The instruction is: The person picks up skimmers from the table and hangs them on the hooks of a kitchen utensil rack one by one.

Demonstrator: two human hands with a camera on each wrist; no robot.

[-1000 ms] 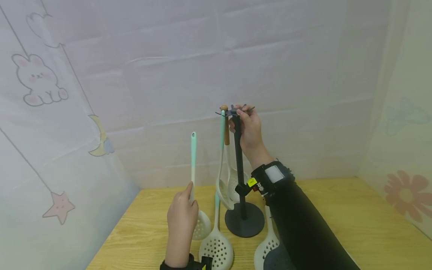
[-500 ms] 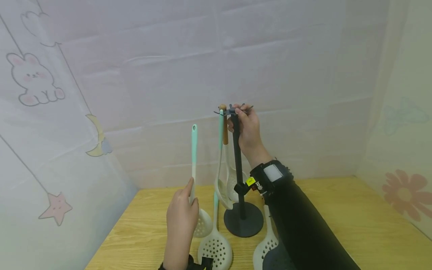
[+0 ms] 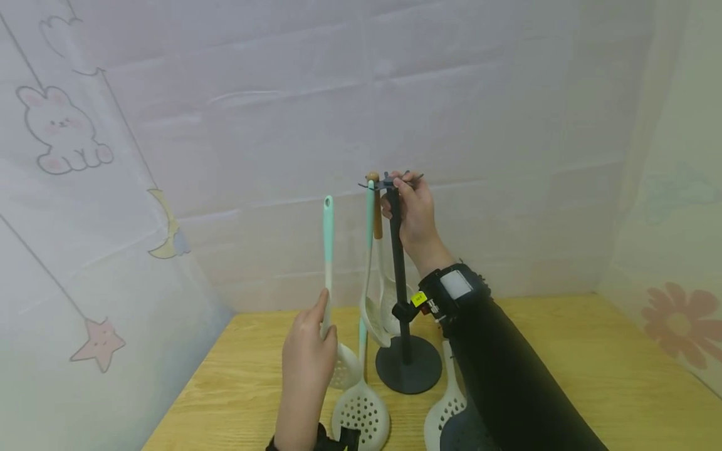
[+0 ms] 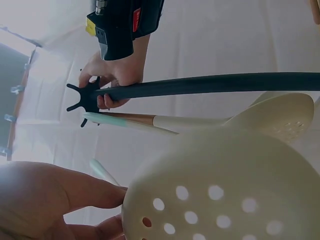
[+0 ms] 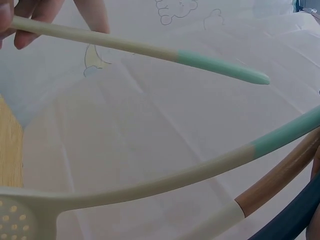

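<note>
**Skimmer held upright beside a loaded utensil stand**

A wooden desk [image 3: 564, 369], walled in by pale printed cloth [image 3: 282, 125], carries a black utensil stand [image 3: 399, 275] on a round base. The person's right hand [image 3: 416, 216] is closed around the top of the stand's post, fingertips on the ring of hooks [image 4: 85, 100]. Two utensils already hang there — one with a mint-tipped handle [image 3: 370, 213], one with a wooden handle [image 3: 376, 225] — their pale heads low beside the post.

The left hand [image 3: 309, 357] pinches a mint-and-cream skimmer [image 3: 328, 250] low on its handle, just above the perforated bowl [image 4: 220, 195]; the skimmer stands nearly upright, its mint tip near the hooks but apart from them. Two more perforated skimmers lie on the desk — one [image 3: 361, 413] just beside the left hand, another [image 3: 445, 413] partly hidden by the dark right sleeve [image 3: 507, 388].

The risks, as judged here: gripped so low, the long handle could wobble and its tip miss the hook, or knock the hanging pair and set them swinging. A loosened hold on the post could let the top-heavy stand tip.
</note>
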